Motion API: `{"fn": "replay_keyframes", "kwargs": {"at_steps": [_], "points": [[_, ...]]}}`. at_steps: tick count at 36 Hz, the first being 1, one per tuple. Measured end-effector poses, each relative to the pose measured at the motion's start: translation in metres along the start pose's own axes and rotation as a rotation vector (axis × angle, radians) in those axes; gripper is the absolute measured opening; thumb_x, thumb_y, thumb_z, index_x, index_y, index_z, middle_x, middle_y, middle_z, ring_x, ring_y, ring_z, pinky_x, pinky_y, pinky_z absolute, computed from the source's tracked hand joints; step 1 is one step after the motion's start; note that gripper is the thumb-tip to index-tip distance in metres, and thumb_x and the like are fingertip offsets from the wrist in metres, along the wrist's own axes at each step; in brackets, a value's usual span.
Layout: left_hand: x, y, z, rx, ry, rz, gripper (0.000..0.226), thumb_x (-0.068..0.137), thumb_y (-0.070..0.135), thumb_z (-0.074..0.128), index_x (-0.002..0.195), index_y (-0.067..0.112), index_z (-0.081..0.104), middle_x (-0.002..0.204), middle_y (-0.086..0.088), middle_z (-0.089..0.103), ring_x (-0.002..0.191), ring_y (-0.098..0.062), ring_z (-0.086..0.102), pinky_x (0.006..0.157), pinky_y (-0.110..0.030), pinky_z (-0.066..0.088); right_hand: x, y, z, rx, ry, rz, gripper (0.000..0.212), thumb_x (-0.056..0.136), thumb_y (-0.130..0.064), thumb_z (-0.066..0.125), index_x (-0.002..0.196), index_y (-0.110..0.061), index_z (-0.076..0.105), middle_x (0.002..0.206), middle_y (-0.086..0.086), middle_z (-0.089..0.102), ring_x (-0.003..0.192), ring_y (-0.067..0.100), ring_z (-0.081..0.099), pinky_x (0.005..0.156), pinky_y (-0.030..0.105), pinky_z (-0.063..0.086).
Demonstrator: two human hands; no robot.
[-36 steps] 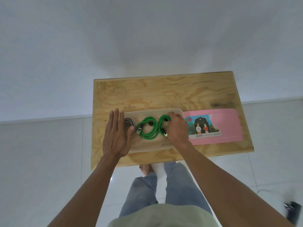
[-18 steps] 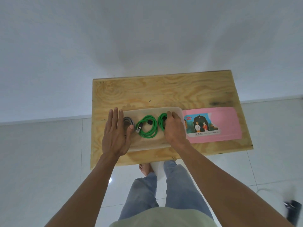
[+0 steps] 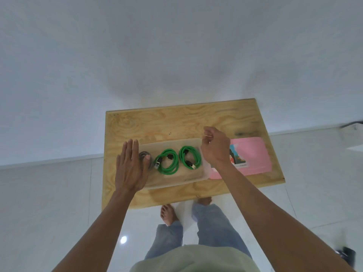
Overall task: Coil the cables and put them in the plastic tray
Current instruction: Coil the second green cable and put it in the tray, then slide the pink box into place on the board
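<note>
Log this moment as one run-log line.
tray: two green coils, grey coil inside | left hand: flat, covering grey coil | right hand: raised, fingers curled

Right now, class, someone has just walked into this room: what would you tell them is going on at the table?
A person stands at a plywood table, putting coiled cables away. Two green coils and a grey coil lie side by side in the clear plastic tray. The left hand lies flat over the tray's left end, partly covering the grey coil. The right hand is raised above the tray's right end, fingers loosely curled, holding no cable. A pink package lies right of the tray.
</note>
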State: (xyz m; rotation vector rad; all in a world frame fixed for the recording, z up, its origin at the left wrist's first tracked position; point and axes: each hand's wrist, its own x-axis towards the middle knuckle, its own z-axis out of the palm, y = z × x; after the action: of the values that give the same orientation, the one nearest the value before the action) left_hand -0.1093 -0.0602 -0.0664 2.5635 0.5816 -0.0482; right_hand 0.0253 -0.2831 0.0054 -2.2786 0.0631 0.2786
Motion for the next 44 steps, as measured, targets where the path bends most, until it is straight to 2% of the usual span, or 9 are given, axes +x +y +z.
{"fn": "replay_keyframes", "kwargs": {"at_steps": [4, 13, 17, 20, 24, 28, 31, 38, 44], "points": [[0.006, 0.024, -0.009, -0.033, 0.058, 0.019, 0.077, 0.099, 0.054, 0.021, 0.159, 0.006, 0.020, 0.166, -0.017, 0.022, 0.154, -0.031, 0.016, 0.123, -0.052, 0.020, 0.004, 0.005, -0.023, 0.017, 0.048, 0.019, 0.037, 0.092, -0.001, 0.052, 0.126, -0.010, 0.063, 0.117, 0.007, 0.067, 0.096, 0.018, 0.064, 0.084, 0.018, 0.042], [0.011, 0.136, -0.006, -0.154, 0.141, 0.152, 0.063, 0.104, 0.042, 0.037, 0.153, 0.003, 0.032, 0.158, -0.022, 0.037, 0.147, -0.037, 0.032, 0.118, -0.050, 0.029, 0.012, 0.030, -0.070, 0.062, 0.093, 0.056, 0.034, 0.092, -0.001, 0.055, 0.124, -0.012, 0.064, 0.115, 0.007, 0.068, 0.088, 0.014, 0.062, 0.090, 0.029, 0.052], [0.009, 0.192, 0.015, -0.177, 0.084, 0.211, 0.060, 0.106, 0.038, 0.042, 0.154, 0.005, 0.031, 0.160, -0.019, 0.034, 0.148, -0.034, 0.031, 0.120, -0.046, 0.027, 0.019, 0.053, -0.091, 0.038, 0.088, 0.058, 0.034, 0.093, -0.001, 0.055, 0.124, -0.012, 0.064, 0.114, 0.006, 0.068, 0.088, 0.014, 0.060, 0.081, 0.018, 0.042], [0.007, 0.228, 0.037, -0.186, 0.036, 0.221, 0.060, 0.105, 0.036, 0.045, 0.154, 0.004, 0.031, 0.159, -0.020, 0.035, 0.147, -0.035, 0.032, 0.119, -0.046, 0.029, 0.026, 0.076, -0.113, -0.026, 0.093, 0.056, 0.027, 0.093, -0.002, 0.055, 0.116, -0.012, 0.065, 0.110, 0.004, 0.067, 0.086, 0.013, 0.057, 0.068, 0.002, 0.036], [0.003, 0.261, 0.071, -0.169, -0.051, 0.153, 0.060, 0.104, 0.033, 0.049, 0.152, 0.002, 0.033, 0.157, -0.019, 0.037, 0.144, -0.037, 0.035, 0.115, -0.050, 0.034, 0.035, 0.114, -0.141, -0.058, 0.060, 0.086, 0.031, 0.093, -0.003, 0.056, 0.121, -0.011, 0.064, 0.115, 0.007, 0.069, 0.100, 0.022, 0.064, 0.084, 0.017, 0.038], [0.002, 0.285, 0.104, -0.141, -0.089, 0.023, 0.058, 0.100, 0.025, 0.056, 0.149, 0.002, 0.036, 0.154, -0.018, 0.041, 0.140, -0.036, 0.037, 0.114, -0.046, 0.032, 0.049, 0.157, -0.162, -0.040, 0.013, 0.137, 0.037, 0.093, -0.004, 0.056, 0.129, -0.013, 0.061, 0.123, 0.007, 0.066, 0.108, 0.020, 0.064, 0.088, 0.019, 0.042], [0.006, 0.287, 0.127, -0.084, -0.072, -0.089, 0.060, 0.097, 0.027, 0.059, 0.148, 0.002, 0.039, 0.151, -0.019, 0.043, 0.141, -0.036, 0.034, 0.115, -0.044, 0.026, 0.057, 0.182, -0.166, -0.067, -0.038, 0.134, 0.041, 0.093, -0.007, 0.058, 0.134, -0.015, 0.057, 0.131, 0.007, 0.061, 0.120, 0.022, 0.059, 0.101, 0.029, 0.047], [0.003, 0.275, 0.176, -0.007, -0.124, -0.304, 0.085, 0.090, 0.050, 0.066, 0.153, 0.005, 0.030, 0.162, -0.023, 0.017, 0.151, -0.039, 0.013, 0.122, -0.051, 0.018, 0.069, 0.227, -0.155, -0.252, -0.181, 0.101, 0.060, 0.093, -0.026, 0.062, 0.149, -0.021, 0.040, 0.151, 0.005, 0.040, 0.136, 0.027, 0.035, 0.107, 0.041, 0.043], [0.004, 0.273, 0.194, -0.014, -0.090, -0.353, 0.092, 0.089, 0.052, 0.067, 0.157, 0.011, 0.021, 0.164, -0.029, 0.001, 0.153, -0.043, -0.001, 0.123, -0.051, 0.006, 0.072, 0.244, -0.142, -0.405, -0.204, 0.068, 0.073, 0.091, -0.039, 0.061, 0.153, -0.025, 0.025, 0.158, 0.004, 0.026, 0.142, 0.029, 0.024, 0.109, 0.049, 0.039]]}}
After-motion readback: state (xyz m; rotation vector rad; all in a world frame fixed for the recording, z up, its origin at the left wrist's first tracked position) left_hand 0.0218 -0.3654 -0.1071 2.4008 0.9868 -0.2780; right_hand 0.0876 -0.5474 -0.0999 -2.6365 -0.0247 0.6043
